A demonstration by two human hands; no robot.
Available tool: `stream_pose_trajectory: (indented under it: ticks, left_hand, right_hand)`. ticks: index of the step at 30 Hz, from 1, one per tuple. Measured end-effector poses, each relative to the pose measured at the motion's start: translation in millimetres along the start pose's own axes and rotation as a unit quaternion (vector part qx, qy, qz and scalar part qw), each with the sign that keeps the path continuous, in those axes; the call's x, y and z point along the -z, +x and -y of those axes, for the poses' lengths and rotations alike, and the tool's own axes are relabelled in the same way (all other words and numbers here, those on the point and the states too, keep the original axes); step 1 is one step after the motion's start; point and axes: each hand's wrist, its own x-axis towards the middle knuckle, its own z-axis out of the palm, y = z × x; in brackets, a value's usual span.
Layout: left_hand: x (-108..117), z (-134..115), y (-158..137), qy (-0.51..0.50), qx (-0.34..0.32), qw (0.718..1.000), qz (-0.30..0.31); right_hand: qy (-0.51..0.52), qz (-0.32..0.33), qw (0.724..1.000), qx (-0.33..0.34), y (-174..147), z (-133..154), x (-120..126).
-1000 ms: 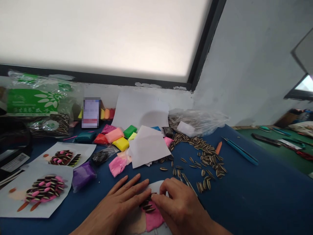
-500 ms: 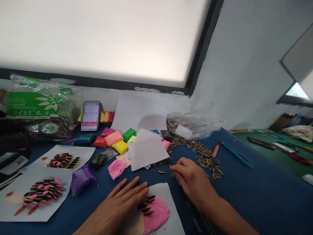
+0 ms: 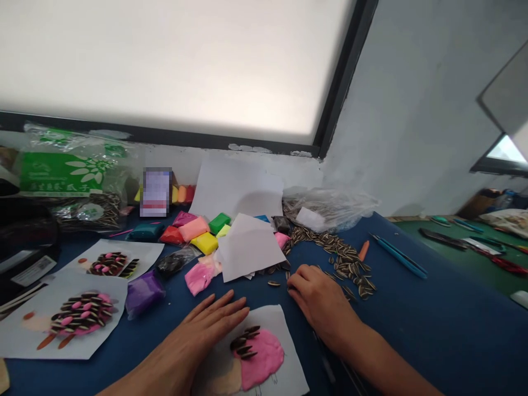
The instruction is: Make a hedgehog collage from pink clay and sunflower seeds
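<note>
My left hand [image 3: 214,324] lies flat with its fingers stretched out, over the left edge of a white sheet [image 3: 289,352]. On that sheet is a pink clay body [image 3: 264,360] with several sunflower seeds [image 3: 246,342] stuck in its upper left, beside a pale clay part [image 3: 226,375]. To the sheet's upper right, my right hand [image 3: 319,300] rests on the blue table with fingers pinched together by a few loose seeds. Its fingertips point down and hide whatever is between them. A single seed [image 3: 273,284] lies just left of it.
Behind my right hand spreads a pile of sunflower seeds [image 3: 346,258], with blue tweezers [image 3: 400,256] to its right. Coloured clay packs [image 3: 204,242] and white paper [image 3: 249,247] sit at the centre. Two seed-covered clay hedgehogs [image 3: 84,313] on paper lie left.
My right hand's fingers have dipped and curled closer to the table among the seeds. The left hand stays flat by the sheet. The whole view has shifted slightly.
</note>
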Motion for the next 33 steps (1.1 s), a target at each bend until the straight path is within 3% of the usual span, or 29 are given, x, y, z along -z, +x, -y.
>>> stream_pose_trajectory:
  ticks: [8, 12, 15, 17, 21, 27, 33]
  left_hand:
    - [-2.6, -0.9, -2.9, 0.026, -0.007, 1.0, 0.013]
    - [-2.7, -1.3, -2.1, 0.028, -0.007, 0.999, 0.02]
    - [-3.5, 0.1, -1.9, 0.026, -0.007, 0.999, 0.025]
    - [-3.8, 1.4, -2.7, 0.028, -0.001, 0.999, 0.026]
    - [-6.1, 7.8, -8.7, 0.017, 0.016, 1.0, 0.002]
    - [-9.7, 17.6, -8.8, 0.017, 0.047, 0.994, -0.1]
    - [-15.0, 20.0, 1.0, 0.027, 0.118, 0.988, -0.09]
  right_hand:
    - [-0.005, -0.009, 1.0, 0.011, 9.3, 3.2, -6.2]
    - [0.045, -0.026, 0.999, -0.006, 6.9, 8.0, 4.6]
    - [0.123, -0.005, 0.992, -0.008, -1.4, 17.4, 18.7]
    - [0.259, 0.036, 0.965, -0.027, -8.3, 25.1, 26.0]
    - [0.346, 0.076, 0.935, -0.016, -19.1, 37.0, 28.1]
    - [0.349, 0.044, 0.936, 0.02, -21.3, 40.6, 15.9]
    - [0.335, 0.041, 0.941, 0.023, -22.5, 39.6, 9.2]
